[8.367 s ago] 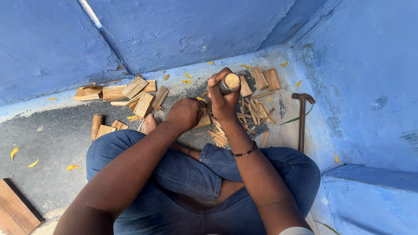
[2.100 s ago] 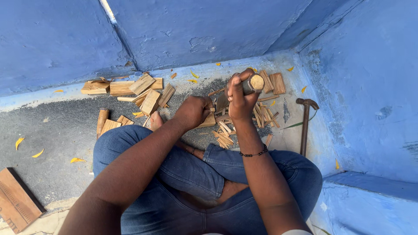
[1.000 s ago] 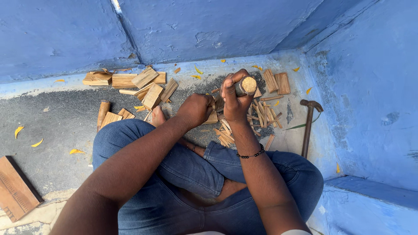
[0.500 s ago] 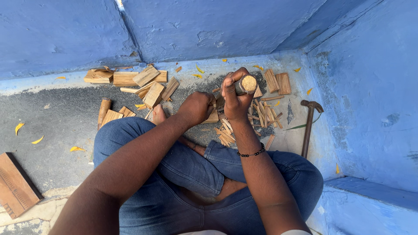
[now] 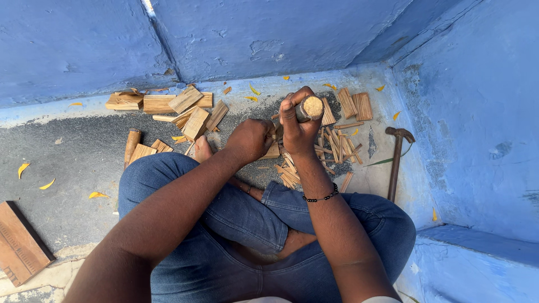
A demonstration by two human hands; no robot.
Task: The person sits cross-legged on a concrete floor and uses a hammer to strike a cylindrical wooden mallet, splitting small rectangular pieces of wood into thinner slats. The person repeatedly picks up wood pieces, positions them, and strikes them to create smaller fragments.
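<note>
My right hand point(image 5: 297, 126) is closed around a round wooden handle point(image 5: 310, 108), whose cut end points up toward me; what the handle carries lower down is hidden by the hand. My left hand point(image 5: 251, 139) is a fist just left of it, pressed down near a small piece of wood point(image 5: 273, 151) on the floor; what it grips is hidden. A heap of thin split wood sticks point(image 5: 337, 147) lies right behind both hands. I sit cross-legged in blue jeans.
Flat wood blocks point(image 5: 185, 106) lie at the back left and two more blocks point(image 5: 355, 105) at the back right. A hammer point(image 5: 397, 160) rests on the floor to the right. A brown plank point(image 5: 19, 244) lies front left. Blue walls close in behind and right.
Both hands stay together over the sticks. The right hand with the handle has shifted only slightly; the view has tilted a little.
</note>
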